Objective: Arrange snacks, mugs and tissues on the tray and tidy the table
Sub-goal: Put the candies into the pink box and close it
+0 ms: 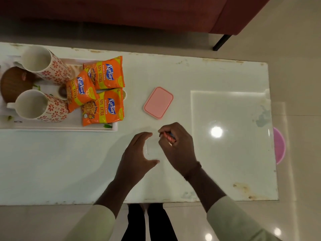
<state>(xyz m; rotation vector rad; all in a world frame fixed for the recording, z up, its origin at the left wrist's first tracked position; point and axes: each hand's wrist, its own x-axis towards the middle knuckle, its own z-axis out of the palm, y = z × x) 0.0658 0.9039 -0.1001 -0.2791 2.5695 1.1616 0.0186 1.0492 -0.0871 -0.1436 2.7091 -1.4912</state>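
Fingers (166, 128) of right hand (178, 148) pinching small red-striped item (168, 136)

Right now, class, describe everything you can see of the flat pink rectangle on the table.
The pink rectangle is flat, with rounded corners and a slightly darker raised rim. It looks like matte plastic, perhaps a container lid. It lies slightly askew on the white table, to the right of the tray of orange snack packets, apart from them. Only the tabletop touches it.
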